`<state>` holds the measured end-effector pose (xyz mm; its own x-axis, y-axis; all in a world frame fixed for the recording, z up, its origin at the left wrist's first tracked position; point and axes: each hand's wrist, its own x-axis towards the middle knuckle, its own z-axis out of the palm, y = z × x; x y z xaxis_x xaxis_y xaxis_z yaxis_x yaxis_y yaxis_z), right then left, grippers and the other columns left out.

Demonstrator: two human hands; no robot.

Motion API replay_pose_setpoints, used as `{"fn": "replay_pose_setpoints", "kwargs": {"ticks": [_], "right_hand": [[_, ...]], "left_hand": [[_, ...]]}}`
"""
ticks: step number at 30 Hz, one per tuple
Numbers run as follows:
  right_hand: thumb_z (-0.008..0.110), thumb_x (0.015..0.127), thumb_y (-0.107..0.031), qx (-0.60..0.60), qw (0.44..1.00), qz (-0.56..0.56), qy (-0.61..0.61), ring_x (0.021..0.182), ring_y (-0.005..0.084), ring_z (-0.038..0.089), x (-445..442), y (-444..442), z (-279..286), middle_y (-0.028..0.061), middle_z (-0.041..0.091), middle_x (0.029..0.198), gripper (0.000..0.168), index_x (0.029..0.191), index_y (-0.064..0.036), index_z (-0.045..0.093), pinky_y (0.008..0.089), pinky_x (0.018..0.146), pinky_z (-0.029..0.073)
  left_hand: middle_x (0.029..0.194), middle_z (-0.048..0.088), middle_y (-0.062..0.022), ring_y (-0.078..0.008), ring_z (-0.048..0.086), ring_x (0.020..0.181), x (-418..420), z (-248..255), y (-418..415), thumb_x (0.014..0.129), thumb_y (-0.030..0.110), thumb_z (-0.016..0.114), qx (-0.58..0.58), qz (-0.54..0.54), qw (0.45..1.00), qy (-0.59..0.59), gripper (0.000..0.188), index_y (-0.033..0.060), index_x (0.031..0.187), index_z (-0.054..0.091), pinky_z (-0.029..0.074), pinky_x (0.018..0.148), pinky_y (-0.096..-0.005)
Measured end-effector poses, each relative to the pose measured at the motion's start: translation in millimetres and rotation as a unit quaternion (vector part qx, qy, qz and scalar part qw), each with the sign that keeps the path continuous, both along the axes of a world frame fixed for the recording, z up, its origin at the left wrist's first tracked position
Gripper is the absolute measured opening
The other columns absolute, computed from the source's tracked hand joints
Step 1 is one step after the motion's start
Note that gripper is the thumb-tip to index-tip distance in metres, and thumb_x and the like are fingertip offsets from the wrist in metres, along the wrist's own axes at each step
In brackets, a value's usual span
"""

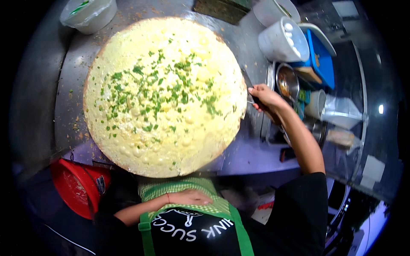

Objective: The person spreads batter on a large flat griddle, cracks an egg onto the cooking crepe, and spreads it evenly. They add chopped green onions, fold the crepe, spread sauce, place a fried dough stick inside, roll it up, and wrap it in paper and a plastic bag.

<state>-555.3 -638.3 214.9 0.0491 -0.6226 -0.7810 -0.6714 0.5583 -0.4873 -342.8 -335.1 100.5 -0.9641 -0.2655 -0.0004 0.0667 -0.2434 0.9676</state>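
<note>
A very large round flatbread [128,150], pale yellow with a bubbled, egg-like top, spreads out before me. Chopped green herbs [182,86] are scattered mostly over its middle. At its right edge, my right hand [266,97] grips a flat metal spatula or knife [246,78], whose blade lies along the rim; how far it reaches under the bread is hidden. My left hand [190,196] rests flat across the green checked apron [221,204] at my waist and holds nothing.
Crumbs dot the metal worktop [72,80]. White tubs [269,41], one with eggs, a blue bin [323,64] and a steel bowl [287,80] stand right. A plastic-lined tub [91,19] sits far left; a red bucket [77,188] is below left. A dark block [221,9] lies behind.
</note>
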Motion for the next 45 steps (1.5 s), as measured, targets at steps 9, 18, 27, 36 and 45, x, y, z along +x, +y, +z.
{"fn": "replay_pose_setpoints", "kwargs": {"ticks": [9, 18, 27, 36, 45], "right_hand": [[0.049, 0.082, -0.022, -0.043, 0.883, 0.416, 0.213, 0.035, 0.0086, 0.041, 132, -206, 20, 0.0002, 0.045, 0.050, 0.022, 0.072, -0.003, 0.056, 0.0223, 0.031, 0.035], [0.052, 0.076, -0.027, -0.267, 0.563, 0.743, 0.245, 0.060, 0.0237, 0.057, 364, -212, 13, 0.0110, 0.059, 0.070, 0.025, 0.087, -0.006, 0.059, 0.0340, 0.053, 0.043], [0.053, 0.070, -0.032, -0.462, 0.062, 0.875, 0.129, 0.062, 0.0236, 0.057, 489, 55, -16, 0.0075, 0.060, 0.068, 0.027, 0.072, -0.008, 0.064, 0.0475, 0.066, 0.042], [0.048, 0.078, -0.020, -0.311, 0.629, 0.713, 0.007, 0.060, 0.0218, 0.058, 364, 111, 35, 0.0057, 0.059, 0.063, 0.014, 0.084, -0.007, 0.053, 0.0370, 0.055, 0.045], [0.038, 0.088, -0.020, 0.233, 0.948, 0.040, -0.212, 0.048, 0.0086, 0.048, 90, 300, 15, 0.0010, 0.046, 0.061, 0.020, 0.088, -0.002, 0.047, 0.0205, 0.043, 0.037]], "left_hand": [[0.113, 0.050, -0.0104, -0.0223, 0.046, 0.105, 12, -2, 12, 0.087, 0.033, 0.037, 0.214, 0.116, 0.970, -0.004, 0.038, 0.0080, 0.112, 0.050, 0.034, 0.091, -0.0300], [0.112, 0.051, -0.0105, -0.0209, 0.048, 0.103, 43, -6, 36, 0.087, 0.030, 0.038, 0.251, 0.231, 0.940, -0.003, 0.036, 0.0073, 0.112, 0.050, 0.036, 0.089, -0.0295], [0.111, 0.051, -0.0107, -0.0194, 0.049, 0.101, 97, -10, 88, 0.087, 0.027, 0.039, 0.244, 0.280, 0.928, 0.009, 0.034, 0.0066, 0.111, 0.050, 0.039, 0.086, -0.0290], [0.086, 0.062, -0.0097, -0.0164, 0.059, 0.075, 172, 42, 78, 0.082, 0.019, 0.048, 0.164, 0.327, 0.922, -0.128, 0.023, 0.0050, 0.096, 0.060, 0.046, 0.068, -0.0271], [0.057, 0.054, -0.0093, -0.0217, 0.052, 0.053, 159, 86, 42, 0.068, 0.009, 0.059, -0.107, 0.515, 0.840, -0.131, 0.014, 0.0018, 0.058, 0.054, 0.041, 0.049, -0.0308]]}}
